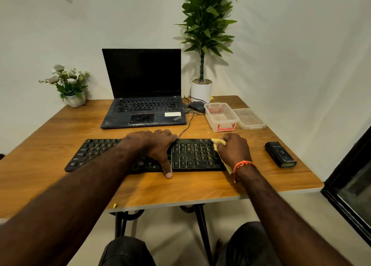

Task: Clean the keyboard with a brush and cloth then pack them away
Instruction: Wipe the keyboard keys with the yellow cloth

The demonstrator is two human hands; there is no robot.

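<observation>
A black keyboard (100,155) lies across the wooden table (60,185) in front of me. My left hand (154,147) grips its middle, fingers over the far edge and thumb hooked over the near edge. My right hand (233,150) holds a yellow cloth (217,142) against the keyboard's right end, by the number pad. A corner of the cloth shows under my wrist. The black brush (280,154) lies on the table to the right of the keyboard, apart from both hands.
An open black laptop (143,97) stands behind the keyboard. To its right sit a mouse (197,106), a clear plastic box (220,116) with red clips and its lid (251,118). A flower pot (75,100) and a tall potted plant (201,92) stand at the back.
</observation>
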